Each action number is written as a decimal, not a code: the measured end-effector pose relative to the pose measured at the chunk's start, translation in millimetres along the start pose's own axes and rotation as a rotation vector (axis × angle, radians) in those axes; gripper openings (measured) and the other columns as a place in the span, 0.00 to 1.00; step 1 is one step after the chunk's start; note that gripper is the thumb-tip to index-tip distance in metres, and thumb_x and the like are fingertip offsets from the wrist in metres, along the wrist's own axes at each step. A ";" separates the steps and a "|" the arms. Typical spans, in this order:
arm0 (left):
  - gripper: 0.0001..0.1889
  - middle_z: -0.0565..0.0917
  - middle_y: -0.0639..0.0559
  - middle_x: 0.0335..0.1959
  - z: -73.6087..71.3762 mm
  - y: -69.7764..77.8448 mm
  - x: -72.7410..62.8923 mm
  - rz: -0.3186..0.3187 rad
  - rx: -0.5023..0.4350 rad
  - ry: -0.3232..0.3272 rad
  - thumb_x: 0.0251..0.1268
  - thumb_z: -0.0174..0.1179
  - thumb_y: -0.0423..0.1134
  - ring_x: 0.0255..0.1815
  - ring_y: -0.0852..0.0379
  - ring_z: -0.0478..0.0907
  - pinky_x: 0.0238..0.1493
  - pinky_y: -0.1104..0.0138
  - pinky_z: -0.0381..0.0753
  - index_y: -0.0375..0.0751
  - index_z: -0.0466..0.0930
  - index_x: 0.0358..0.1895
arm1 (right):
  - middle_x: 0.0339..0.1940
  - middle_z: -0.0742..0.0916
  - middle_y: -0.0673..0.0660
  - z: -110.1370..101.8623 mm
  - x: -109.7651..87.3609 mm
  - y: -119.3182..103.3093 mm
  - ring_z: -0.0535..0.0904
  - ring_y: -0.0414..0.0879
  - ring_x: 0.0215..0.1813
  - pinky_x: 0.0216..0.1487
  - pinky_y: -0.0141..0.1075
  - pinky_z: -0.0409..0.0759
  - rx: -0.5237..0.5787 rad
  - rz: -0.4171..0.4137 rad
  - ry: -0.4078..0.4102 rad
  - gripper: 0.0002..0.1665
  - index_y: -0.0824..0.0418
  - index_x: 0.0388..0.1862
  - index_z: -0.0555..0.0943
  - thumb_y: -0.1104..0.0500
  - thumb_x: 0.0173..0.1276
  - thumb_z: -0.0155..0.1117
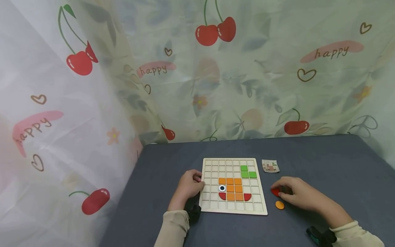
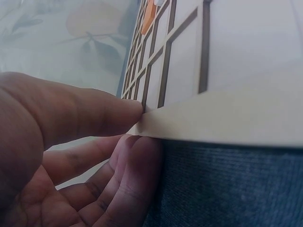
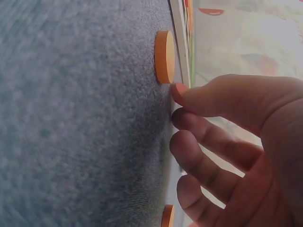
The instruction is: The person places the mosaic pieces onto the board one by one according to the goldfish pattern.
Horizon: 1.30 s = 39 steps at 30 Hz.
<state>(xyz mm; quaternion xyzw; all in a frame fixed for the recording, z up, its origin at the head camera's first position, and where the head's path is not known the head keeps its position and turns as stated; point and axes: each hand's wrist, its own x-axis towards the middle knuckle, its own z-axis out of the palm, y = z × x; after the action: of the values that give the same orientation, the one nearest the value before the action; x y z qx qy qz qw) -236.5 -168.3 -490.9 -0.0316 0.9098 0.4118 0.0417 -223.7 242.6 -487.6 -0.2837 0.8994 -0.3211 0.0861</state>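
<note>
My left hand grips the left rim of a pale wooden grid board. In the left wrist view the thumb lies on the rim, with curled fingers against its edge. On the board, orange squares, a round eye piece and red quarter-round pieces sit below green squares. To the right, my right hand pinches a red piece at the table, its shape partly covered by the fingers. An orange disc lies just in front of that hand.
A small printed picture card lies beyond the board's right side on the dark grey tablecloth. Another orange piece shows at the bottom of the right wrist view. A patterned curtain hangs behind the table.
</note>
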 end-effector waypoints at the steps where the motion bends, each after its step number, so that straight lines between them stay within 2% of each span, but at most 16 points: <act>1: 0.17 0.83 0.47 0.38 -0.1 -0.1 0.1 0.000 -0.001 0.000 0.64 0.70 0.34 0.37 0.54 0.79 0.39 0.61 0.82 0.35 0.85 0.56 | 0.45 0.88 0.48 0.1 0.0 0.4 0.73 0.31 0.34 0.34 0.32 0.75 -0.004 0.000 0.000 0.13 0.56 0.54 0.89 0.62 0.71 0.72; 6: 0.17 0.83 0.47 0.39 -0.6 -0.7 0.4 -0.003 -0.005 -0.002 0.64 0.71 0.34 0.37 0.54 0.79 0.39 0.60 0.83 0.35 0.85 0.56 | 0.41 0.86 0.45 0.3 0.3 1.7 0.73 0.31 0.31 0.33 0.32 0.75 -0.026 0.039 0.006 0.13 0.54 0.52 0.89 0.59 0.70 0.75; 11: 0.17 0.83 0.47 0.39 -0.3 -1.3 0.8 -0.005 -0.007 -0.004 0.65 0.71 0.34 0.37 0.54 0.79 0.39 0.60 0.82 0.35 0.85 0.56 | 0.37 0.84 0.42 1.4 1.1 2.2 0.74 0.30 0.31 0.32 0.31 0.76 -0.040 0.038 0.013 0.07 0.49 0.44 0.89 0.51 0.71 0.75; 14: 0.17 0.83 0.47 0.39 -0.4 -0.7 0.5 -0.012 -0.006 -0.005 0.65 0.71 0.34 0.37 0.54 0.79 0.38 0.60 0.82 0.35 0.85 0.56 | 0.39 0.85 0.43 2.1 0.5 2.5 0.74 0.30 0.31 0.33 0.31 0.76 -0.025 0.022 0.015 0.07 0.50 0.46 0.89 0.55 0.71 0.74; 19: 0.17 0.83 0.47 0.39 -0.9 1.0 -0.8 -0.021 -0.003 -0.006 0.65 0.71 0.35 0.37 0.53 0.79 0.38 0.61 0.82 0.35 0.85 0.56 | 0.45 0.85 0.47 1.2 -0.5 2.7 0.74 0.32 0.32 0.33 0.31 0.76 0.044 -0.025 -0.039 0.19 0.52 0.55 0.89 0.67 0.66 0.71; 24: 0.17 0.83 0.47 0.39 -1.3 2.3 -1.2 -0.012 0.001 -0.004 0.65 0.71 0.34 0.37 0.53 0.79 0.38 0.61 0.81 0.35 0.84 0.56 | 0.44 0.84 0.47 0.7 1.3 3.2 0.74 0.33 0.32 0.33 0.31 0.76 0.051 -0.017 -0.072 0.16 0.51 0.52 0.90 0.64 0.67 0.73; 29: 0.17 0.83 0.46 0.39 -1.1 1.9 -0.9 -0.011 0.001 -0.002 0.65 0.71 0.34 0.37 0.53 0.79 0.37 0.61 0.82 0.35 0.85 0.56 | 0.42 0.84 0.47 0.5 3.5 2.8 0.73 0.33 0.31 0.33 0.31 0.76 0.047 -0.006 -0.062 0.12 0.51 0.47 0.90 0.62 0.65 0.76; 35: 0.17 0.83 0.47 0.39 -0.7 2.0 -1.0 -0.013 0.001 0.000 0.65 0.71 0.34 0.37 0.53 0.79 0.38 0.60 0.82 0.35 0.85 0.56 | 0.40 0.81 0.47 1.4 8.5 1.3 0.73 0.33 0.31 0.33 0.31 0.76 0.017 0.022 -0.047 0.09 0.48 0.40 0.88 0.55 0.64 0.80; 39: 0.17 0.83 0.47 0.39 -0.4 3.5 -1.7 -0.016 0.003 0.001 0.65 0.71 0.34 0.37 0.53 0.79 0.38 0.61 0.82 0.35 0.85 0.56 | 0.40 0.82 0.46 1.5 11.0 -0.1 0.73 0.34 0.31 0.32 0.31 0.76 0.018 0.026 -0.055 0.09 0.49 0.39 0.87 0.55 0.64 0.80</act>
<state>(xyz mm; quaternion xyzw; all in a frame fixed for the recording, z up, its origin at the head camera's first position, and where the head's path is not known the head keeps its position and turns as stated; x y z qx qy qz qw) -235.2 -166.2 -487.8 -0.0389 0.9102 0.4101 0.0444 -232.2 235.5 -488.4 -0.2798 0.8975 -0.3200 0.1175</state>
